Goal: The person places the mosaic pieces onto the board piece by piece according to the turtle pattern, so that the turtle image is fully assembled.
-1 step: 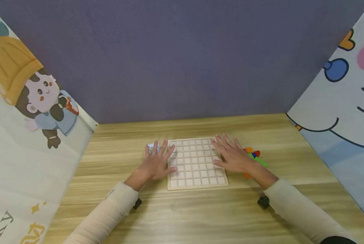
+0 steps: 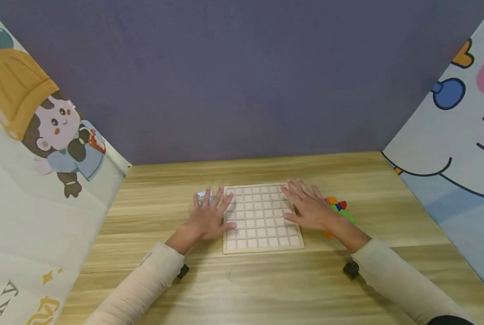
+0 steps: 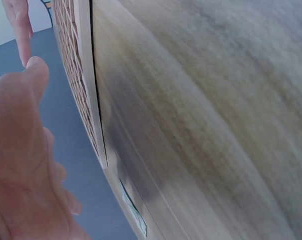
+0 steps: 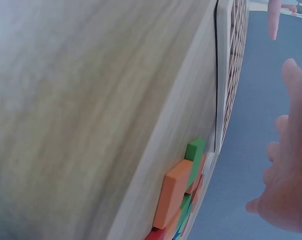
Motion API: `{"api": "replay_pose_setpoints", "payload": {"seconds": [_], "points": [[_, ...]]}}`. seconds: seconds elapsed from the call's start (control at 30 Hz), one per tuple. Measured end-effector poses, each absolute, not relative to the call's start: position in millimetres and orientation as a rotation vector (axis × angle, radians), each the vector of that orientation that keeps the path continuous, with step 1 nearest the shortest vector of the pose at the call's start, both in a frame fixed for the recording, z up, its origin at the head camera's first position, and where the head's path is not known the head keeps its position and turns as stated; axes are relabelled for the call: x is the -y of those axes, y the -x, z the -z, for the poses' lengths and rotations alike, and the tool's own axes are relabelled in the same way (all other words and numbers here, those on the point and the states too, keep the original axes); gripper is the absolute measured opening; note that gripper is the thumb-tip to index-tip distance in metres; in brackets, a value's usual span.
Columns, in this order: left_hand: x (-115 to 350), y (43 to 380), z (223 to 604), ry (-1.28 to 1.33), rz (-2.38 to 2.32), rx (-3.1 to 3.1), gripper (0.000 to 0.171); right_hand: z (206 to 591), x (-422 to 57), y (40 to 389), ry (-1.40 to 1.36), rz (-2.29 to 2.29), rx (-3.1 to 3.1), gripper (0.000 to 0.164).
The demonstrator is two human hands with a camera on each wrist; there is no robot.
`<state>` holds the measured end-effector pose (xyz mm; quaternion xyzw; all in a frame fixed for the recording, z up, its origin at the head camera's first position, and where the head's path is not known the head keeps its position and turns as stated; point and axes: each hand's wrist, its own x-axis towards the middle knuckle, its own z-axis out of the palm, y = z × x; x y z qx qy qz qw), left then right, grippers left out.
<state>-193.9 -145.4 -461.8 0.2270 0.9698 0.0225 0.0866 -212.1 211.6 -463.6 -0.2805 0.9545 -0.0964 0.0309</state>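
Note:
A pale wooden grid board [image 2: 262, 221] with rows of square cells lies flat on the table. Over its left edge hovers my left hand [image 2: 209, 219], fingers spread and holding nothing; the left wrist view shows the hand [image 3: 20, 150] raised off the surface. A small printed card [image 2: 201, 197] lies partly hidden beneath those fingers. My right hand [image 2: 308, 210] is spread above the board's right edge, likewise holding nothing. Coloured blocks [image 2: 346, 215] in green, orange, red and blue lie beside that wrist, partly covered by it. An orange block [image 4: 173, 192] shows closely in the right wrist view.
The wood-grain table [image 2: 262, 289] ends at a dark blue-grey panel [image 2: 242, 81] behind. Cartoon-printed panels [image 2: 79, 149] rise along the left and right sides. A small black object [image 2: 351, 269] shows beneath the right sleeve, another below the left one.

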Motion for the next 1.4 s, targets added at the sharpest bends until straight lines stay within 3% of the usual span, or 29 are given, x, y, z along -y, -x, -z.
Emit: {"api": "replay_pose_setpoints", "payload": {"seconds": [0.53,0.73,1.2,1.4], "points": [[154.6,194.7,464.9,-0.706,-0.109,-2.876,0.095,464.7,-226.2,226.9,0.822,0.414,-2.962,0.079],[159.1,188.0,460.7,-0.74,-0.18,-2.864,0.096,465.9,-234.1,239.1,0.788,0.464,-3.024,0.069],[168.0,156.8,462.4,-0.83,-0.369,-2.758,0.084,476.2,-243.8,253.3,0.755,0.348,-3.036,0.028],[169.5,150.7,465.8,-0.869,-0.357,-2.739,0.083,478.3,-241.6,253.7,0.719,0.362,-3.019,0.028]]}}
